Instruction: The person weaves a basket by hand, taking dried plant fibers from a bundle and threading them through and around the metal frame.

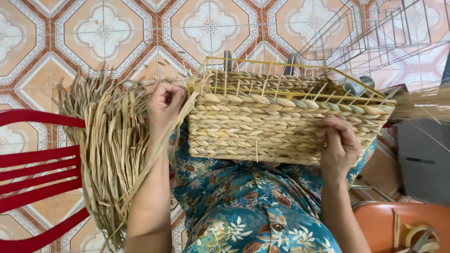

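Note:
A half-woven straw basket (281, 122) on a yellow wire frame (290, 65) rests on my lap, its woven side facing me. My left hand (164, 105) is closed around a long straw strand (180, 117) at the basket's left corner, pulling it taut. My right hand (340, 143) presses flat against the woven wall at the basket's lower right, fingers gripping it. Bare wire uprights stick up above the woven rows along the far rim.
A thick bundle of dried straw (110, 145) hangs over a red plastic chair (37, 173) at my left. Empty wire frames (389, 37) stand on the patterned tile floor at the upper right. An orange stool (403, 225) with tape rolls sits at the lower right.

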